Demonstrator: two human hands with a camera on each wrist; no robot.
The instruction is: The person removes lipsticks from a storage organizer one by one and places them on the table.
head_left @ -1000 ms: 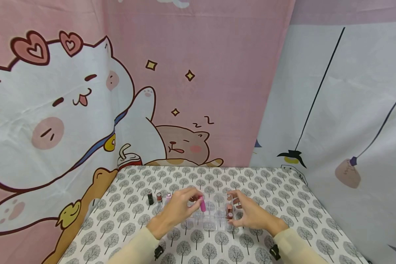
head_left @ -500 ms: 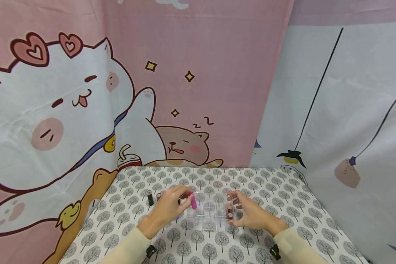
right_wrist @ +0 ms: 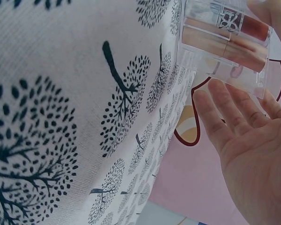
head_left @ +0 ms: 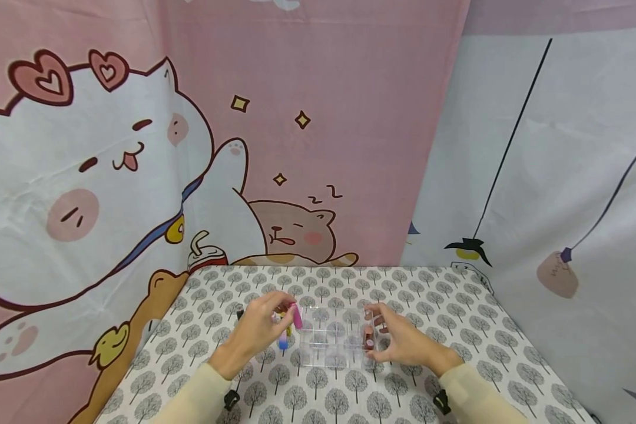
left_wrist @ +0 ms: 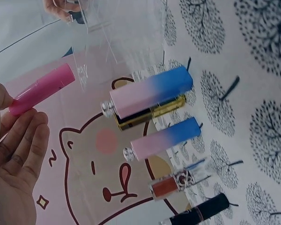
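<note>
My left hand (head_left: 259, 324) pinches a bright pink lipstick tube (head_left: 297, 315) by its upper end, just above the left edge of a clear divided organizer (head_left: 323, 355). In the left wrist view the tube (left_wrist: 44, 89) is held between thumb and fingers, apart from the organizer (left_wrist: 126, 37). My right hand (head_left: 403, 338) grips the organizer's right side, thumb at the front and fingers at the back. Inside that end stand a red-brown lip gloss tube (right_wrist: 255, 28) and a peach-tan tube (right_wrist: 222, 47), seen in the right wrist view.
Left of the organizer stand two pink-and-blue lipstick tubes (left_wrist: 150, 91), a black-and-gold tube (left_wrist: 150, 114), a clear tube with red-brown colour (left_wrist: 164, 187) and a black tube (left_wrist: 201, 211). A tree-print cloth (head_left: 339, 400) covers the table; cartoon curtains hang behind.
My left hand has carried the pink lipstick tube leftward, from over the middle of the organizer to its left edge. My right hand has stayed on the organizer.
</note>
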